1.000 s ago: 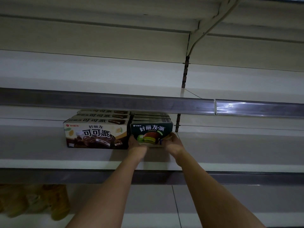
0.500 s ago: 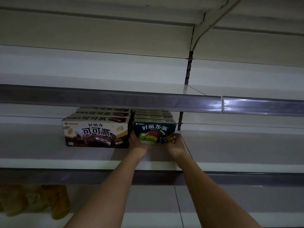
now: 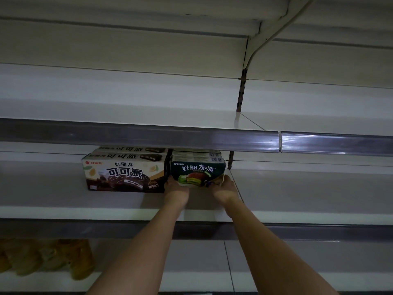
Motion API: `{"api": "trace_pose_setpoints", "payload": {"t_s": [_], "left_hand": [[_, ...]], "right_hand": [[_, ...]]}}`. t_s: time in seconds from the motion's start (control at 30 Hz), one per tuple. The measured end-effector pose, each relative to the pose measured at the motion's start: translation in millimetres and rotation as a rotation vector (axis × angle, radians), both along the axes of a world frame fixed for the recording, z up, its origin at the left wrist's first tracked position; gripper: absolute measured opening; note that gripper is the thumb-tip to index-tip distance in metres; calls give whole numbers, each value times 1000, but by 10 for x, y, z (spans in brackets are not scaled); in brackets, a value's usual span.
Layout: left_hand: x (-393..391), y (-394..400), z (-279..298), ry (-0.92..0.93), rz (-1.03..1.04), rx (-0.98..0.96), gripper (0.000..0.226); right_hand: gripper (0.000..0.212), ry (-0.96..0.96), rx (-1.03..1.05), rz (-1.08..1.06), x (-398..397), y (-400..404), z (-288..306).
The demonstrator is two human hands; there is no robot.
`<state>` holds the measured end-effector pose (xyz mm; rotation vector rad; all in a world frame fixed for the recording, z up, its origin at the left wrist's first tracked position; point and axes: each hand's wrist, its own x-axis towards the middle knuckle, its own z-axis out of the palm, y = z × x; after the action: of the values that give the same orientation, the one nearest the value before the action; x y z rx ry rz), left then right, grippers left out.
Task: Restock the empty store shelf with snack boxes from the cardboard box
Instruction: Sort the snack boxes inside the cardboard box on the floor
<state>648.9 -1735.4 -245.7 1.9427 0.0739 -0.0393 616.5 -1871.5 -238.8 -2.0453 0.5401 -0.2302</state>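
A dark green snack box (image 3: pixel 197 172) stands on the white middle shelf (image 3: pixel 63 201), front face toward me, with more green boxes lined up behind it. My left hand (image 3: pixel 176 191) holds its lower left corner and my right hand (image 3: pixel 226 189) holds its lower right corner. Touching its left side stands a row of brown-and-cream chocolate pie boxes (image 3: pixel 124 174). The cardboard box is out of view.
A grey price rail (image 3: pixel 148 135) of the shelf above hangs just over the boxes. A slotted upright post (image 3: pixel 241 90) and bracket sit behind to the right. Yellowish packets (image 3: pixel 46 258) lie on the lower shelf at left. The middle shelf is bare either side.
The green box has been pushed slightly back and squared up beside the brown boxes. Both hands stay at its lower corners. The view has shifted a little to the left.
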Motion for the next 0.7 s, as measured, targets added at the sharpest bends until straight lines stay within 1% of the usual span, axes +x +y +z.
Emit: {"api": "trace_pose_setpoints", "payload": {"t_s": [0.13, 0.23, 0.3, 0.43, 0.5, 0.6, 0.7], "left_hand": [[-97, -12, 80, 30, -16, 9, 70], [-204, -7, 110, 37, -13, 31, 69], [-300, -8, 119, 28, -12, 32, 65], [-550, -62, 122, 42, -20, 42, 56], [-693, -104, 129, 34, -29, 86, 52], [-941, -170, 144, -17, -56, 157, 46], [-1188, -243, 172, -89, -30, 195, 35]], "right_hand": [[52, 30, -17, 36, -105, 24, 86], [66, 78, -37, 68, -292, 14, 141], [69, 97, -57, 92, -442, -26, 150], [68, 157, -93, 144, -757, -112, 187], [67, 161, -99, 150, -908, -152, 215], [66, 143, -110, 149, -1121, -210, 220], [61, 90, -155, 108, -1346, -264, 202]]}}
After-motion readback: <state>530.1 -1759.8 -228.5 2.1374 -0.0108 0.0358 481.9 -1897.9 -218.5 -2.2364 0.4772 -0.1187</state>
